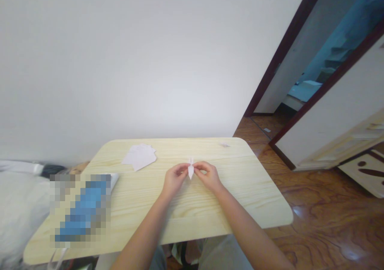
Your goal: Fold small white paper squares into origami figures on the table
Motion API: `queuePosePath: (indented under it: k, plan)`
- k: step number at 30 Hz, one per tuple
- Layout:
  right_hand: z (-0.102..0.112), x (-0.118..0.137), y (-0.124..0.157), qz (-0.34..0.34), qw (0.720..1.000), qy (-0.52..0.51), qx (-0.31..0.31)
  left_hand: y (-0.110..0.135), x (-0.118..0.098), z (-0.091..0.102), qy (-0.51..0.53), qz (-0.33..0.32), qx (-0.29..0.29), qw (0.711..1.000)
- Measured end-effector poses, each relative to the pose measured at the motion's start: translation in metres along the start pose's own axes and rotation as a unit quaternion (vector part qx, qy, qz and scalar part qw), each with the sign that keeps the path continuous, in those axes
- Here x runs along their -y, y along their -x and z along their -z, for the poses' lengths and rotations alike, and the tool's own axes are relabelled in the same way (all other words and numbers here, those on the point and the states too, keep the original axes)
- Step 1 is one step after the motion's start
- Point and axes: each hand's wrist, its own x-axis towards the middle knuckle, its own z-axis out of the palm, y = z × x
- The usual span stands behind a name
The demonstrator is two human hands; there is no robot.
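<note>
A small folded piece of white paper (191, 169), narrow and pointed at both ends, is held upright just above the light wooden table (246, 190). My left hand (174, 179) pinches its left side with closed fingers. My right hand (207, 176) pinches its right side the same way. Both hands meet over the middle of the table, fingertips close together around the paper.
A loose stack of white paper sheets (139, 157) lies at the table's back left. A blurred blue object (82, 210) rests on the left side. A tiny paper scrap (224, 145) sits near the back edge. An open doorway (315, 74) and wooden floor are on the right.
</note>
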Motion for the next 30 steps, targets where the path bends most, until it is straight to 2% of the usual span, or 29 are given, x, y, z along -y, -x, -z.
queuePosePath:
  k: [5, 12, 17, 30]
  plan:
    - [0.003, 0.005, 0.0, 0.016, 1.0, 0.01, -0.004, -0.002, -0.002, 0.0, 0.034, 0.003, 0.014, 0.999]
    - [0.004, 0.01, 0.0, 0.035, 0.999, -0.001, -0.001, 0.0, -0.007, 0.002, -0.055, -0.047, -0.009, 0.997]
    - [0.006, 0.008, 0.0, 0.056, 0.998, 0.02, 0.001, 0.001, -0.007, 0.002, -0.071, -0.075, -0.011, 0.995]
    - [0.009, 0.005, 0.0, 0.038, 0.999, 0.037, -0.004, 0.003, -0.012, 0.002, -0.094, -0.117, -0.009, 0.989]
